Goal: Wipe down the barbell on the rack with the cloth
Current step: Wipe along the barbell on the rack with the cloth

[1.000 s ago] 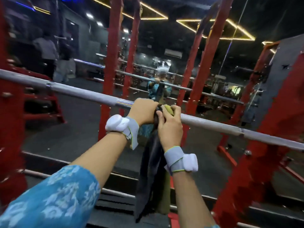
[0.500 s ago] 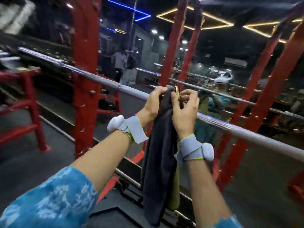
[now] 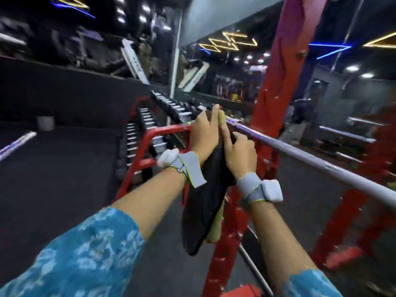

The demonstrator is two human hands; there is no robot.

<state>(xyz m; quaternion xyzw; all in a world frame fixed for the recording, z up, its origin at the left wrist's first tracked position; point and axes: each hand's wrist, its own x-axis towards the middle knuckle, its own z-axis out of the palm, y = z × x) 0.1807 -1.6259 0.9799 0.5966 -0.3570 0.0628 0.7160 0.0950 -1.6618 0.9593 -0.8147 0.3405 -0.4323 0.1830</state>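
At far left, seeing a red dumbbell rack (image 3: 167, 130). Toward the middle, gripping the dark cloth (image 3: 205, 202) over the barbell (image 3: 300, 155) with the left hand (image 3: 203, 133), curling its fingers around both. Just beside, holding the same cloth with the right hand (image 3: 240, 151), curling most fingers, stretching the index forward. Probably being mid-wipe; not managing to tell wiped from unwiped along the long shaft rightward.

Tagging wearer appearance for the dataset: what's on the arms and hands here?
Left hand and right hand are bare, no gloves. Each wrist wears a grey strap edged in yellow-green (left strap, right strap) with a rounded white pod (left pod, right pod). Sleeves are blue with a pale floral print (left sleeve, right sleeve).
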